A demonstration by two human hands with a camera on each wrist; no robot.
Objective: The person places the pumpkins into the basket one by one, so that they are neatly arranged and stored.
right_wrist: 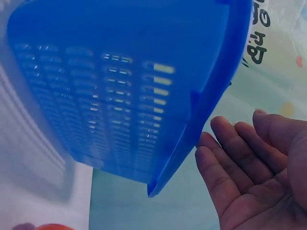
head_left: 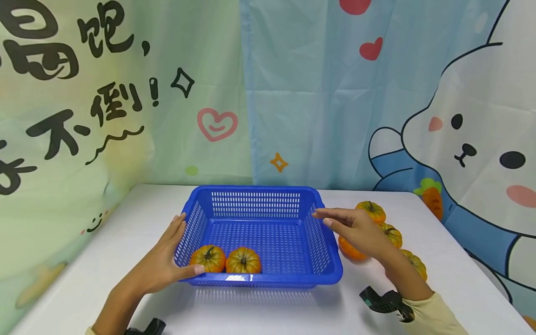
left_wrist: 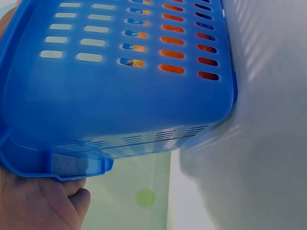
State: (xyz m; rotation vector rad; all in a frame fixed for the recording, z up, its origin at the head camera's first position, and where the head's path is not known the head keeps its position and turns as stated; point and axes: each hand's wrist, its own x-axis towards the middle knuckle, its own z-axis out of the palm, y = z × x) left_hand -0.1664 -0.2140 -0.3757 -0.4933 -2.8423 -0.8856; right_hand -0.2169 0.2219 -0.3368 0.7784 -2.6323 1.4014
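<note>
A blue plastic basket (head_left: 268,279) with slotted walls stands on the white table. Two small orange-and-green pumpkins, one on the left (head_left: 208,258) and one on the right (head_left: 243,260), sit inside along its front wall. At the basket's front left corner, my left hand (head_left: 165,260) grips the rim, thumb over the front edge and fingers along the left side. My right hand (head_left: 360,229) is beside the right rim, its fingers extended and holding nothing. In the right wrist view, the right fingertips (right_wrist: 204,152) are right at the rim's outer edge.
Several more pumpkins (head_left: 412,263) lie on the table (head_left: 301,316) to the right of the basket, partly hidden by my right hand and forearm. A printed curtain (head_left: 293,116) hangs behind the table.
</note>
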